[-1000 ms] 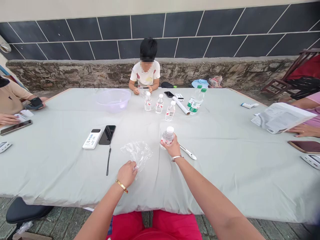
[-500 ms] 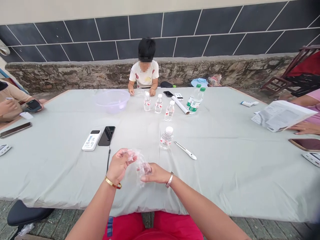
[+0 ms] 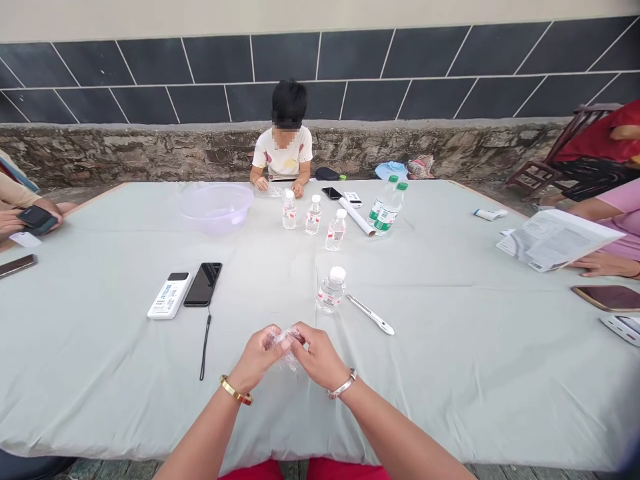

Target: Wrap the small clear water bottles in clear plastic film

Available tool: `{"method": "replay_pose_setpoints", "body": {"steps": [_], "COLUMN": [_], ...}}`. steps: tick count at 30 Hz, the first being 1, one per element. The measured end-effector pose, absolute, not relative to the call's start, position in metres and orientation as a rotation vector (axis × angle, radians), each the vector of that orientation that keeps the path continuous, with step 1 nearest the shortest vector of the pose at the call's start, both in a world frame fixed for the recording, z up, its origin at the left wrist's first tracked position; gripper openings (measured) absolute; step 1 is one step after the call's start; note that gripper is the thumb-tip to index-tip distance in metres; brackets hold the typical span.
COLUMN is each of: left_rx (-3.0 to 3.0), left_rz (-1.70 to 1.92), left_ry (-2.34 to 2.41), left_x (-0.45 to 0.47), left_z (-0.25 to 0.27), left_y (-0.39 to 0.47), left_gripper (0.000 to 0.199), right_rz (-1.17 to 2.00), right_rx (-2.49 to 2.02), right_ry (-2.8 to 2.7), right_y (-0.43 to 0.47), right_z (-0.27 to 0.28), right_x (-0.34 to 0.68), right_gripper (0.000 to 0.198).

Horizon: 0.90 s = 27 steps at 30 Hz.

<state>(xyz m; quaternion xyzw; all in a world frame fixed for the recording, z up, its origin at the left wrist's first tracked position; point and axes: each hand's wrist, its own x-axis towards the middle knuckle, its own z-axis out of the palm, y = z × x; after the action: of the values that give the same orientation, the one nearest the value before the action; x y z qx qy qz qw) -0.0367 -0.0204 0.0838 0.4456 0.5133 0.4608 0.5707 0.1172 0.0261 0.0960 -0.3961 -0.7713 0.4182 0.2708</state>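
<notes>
Crumpled clear plastic film (image 3: pixel 289 360) is bunched between my two hands above the near part of the table. My left hand (image 3: pixel 260 357), with a gold bracelet at the wrist, pinches its left side. On the other side my right hand (image 3: pixel 320 357), wearing a silver bracelet, has its fingers closed on the same film. The hands almost meet at the thumbs. Just beyond them stands a small water bottle (image 3: pixel 331 291) with a white cap, upright. A white utility knife (image 3: pixel 371 315) lies to the right of that bottle.
A power bank (image 3: pixel 169 297) and a black phone (image 3: pixel 203 285) with a strap lie at left. Farther back are a translucent basin (image 3: pixel 216 208), several small bottles (image 3: pixel 335 231), a paper roll (image 3: pixel 357 217) and green-capped bottles (image 3: pixel 387 210). A person (image 3: pixel 283 153) sits opposite; others sit at both sides.
My hands have drawn together, and the film, which hung stretched between them, is now gathered into a small bunch. The view has shifted slightly.
</notes>
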Motion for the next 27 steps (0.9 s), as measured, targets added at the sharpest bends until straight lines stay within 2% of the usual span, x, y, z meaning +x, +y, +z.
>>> {"method": "replay_pose_setpoints", "body": {"steps": [2,4,9,14,20,24,27], "left_rx": [1.055,0.947,0.739,0.771,0.744,0.668,0.724], "left_rz": [1.051,1.098,1.217,1.140,1.169,1.207,1.185], "left_ry": [1.262,1.329,1.395,1.377,1.513,1.648,1.666], "left_x": [-0.038,-0.042,-0.058,-0.066,-0.076,-0.095,-0.118], "left_z": [0.087,0.090,0.092,0.086,0.079,0.078,0.080], "left_y": [-0.018,-0.016,-0.012,-0.009,-0.004,0.014,0.035], "left_gripper": [0.031,0.032,0.035,0.038,0.041,0.063,0.065], "right_rz": [1.221,1.207,0.825,0.716,0.723,0.723,0.716], "right_rx": [-1.011,-1.111,-1.694,-1.743,-1.816,-1.859,-1.893], "right_ry": [-2.037,-1.909,-1.664,-1.755,-1.712,-1.553,-1.419], "right_y": [0.030,0.041,0.086,0.132,0.216,0.277,0.311], "right_z": [0.091,0.083,0.045,0.013,0.017,0.018,0.014], "right_x": [0.128,0.149,0.190,0.163,0.120,0.097,0.083], "right_gripper": [0.016,0.019,0.058,0.038,0.046,0.048,0.056]}}
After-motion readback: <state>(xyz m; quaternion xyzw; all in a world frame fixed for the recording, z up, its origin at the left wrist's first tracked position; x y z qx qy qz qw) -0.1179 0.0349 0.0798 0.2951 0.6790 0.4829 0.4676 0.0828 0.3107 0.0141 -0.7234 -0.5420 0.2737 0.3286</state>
